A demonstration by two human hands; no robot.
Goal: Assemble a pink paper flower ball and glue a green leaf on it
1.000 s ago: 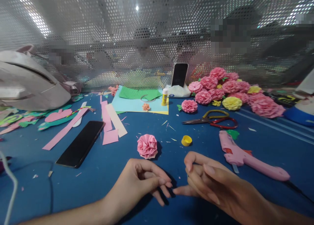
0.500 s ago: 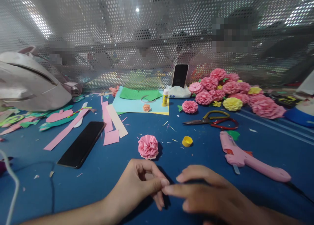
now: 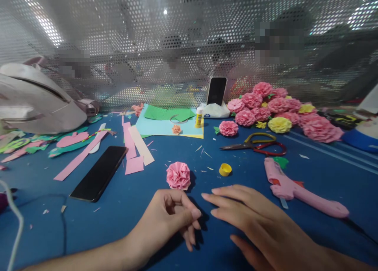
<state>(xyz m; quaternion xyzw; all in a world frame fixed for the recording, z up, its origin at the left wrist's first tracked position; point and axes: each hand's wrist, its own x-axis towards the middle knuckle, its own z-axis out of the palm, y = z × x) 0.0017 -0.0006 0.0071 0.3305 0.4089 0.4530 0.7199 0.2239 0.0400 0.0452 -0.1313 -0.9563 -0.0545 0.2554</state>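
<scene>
My left hand (image 3: 171, 219) is over the blue table, thumb pressed to the index finger in a pinch. Whatever may be between those fingertips is too small or hidden to make out. To its right, my right hand (image 3: 251, 219) is open, palm down, fingers stretched and apart from the left hand. Just beyond my left hand sits a round pink folded-paper flower ball (image 3: 178, 175). A yellow glue cap (image 3: 225, 169) lies on the table beyond my right hand. Right of that hand is a pink hot glue gun (image 3: 304, 194).
Scissors (image 3: 254, 143) lie before a pile of paper flowers (image 3: 265, 105). A glue stick (image 3: 199, 118) stands on coloured sheets (image 3: 159, 127). At left are a black phone (image 3: 99, 173), paper strips (image 3: 81, 154) and a pale bag (image 3: 38, 99). A perforated metal screen (image 3: 124, 46) stands behind.
My right hand has drawn away from my left fingertips and its fingers have spread. The left hand keeps its pinch, nearly in place.
</scene>
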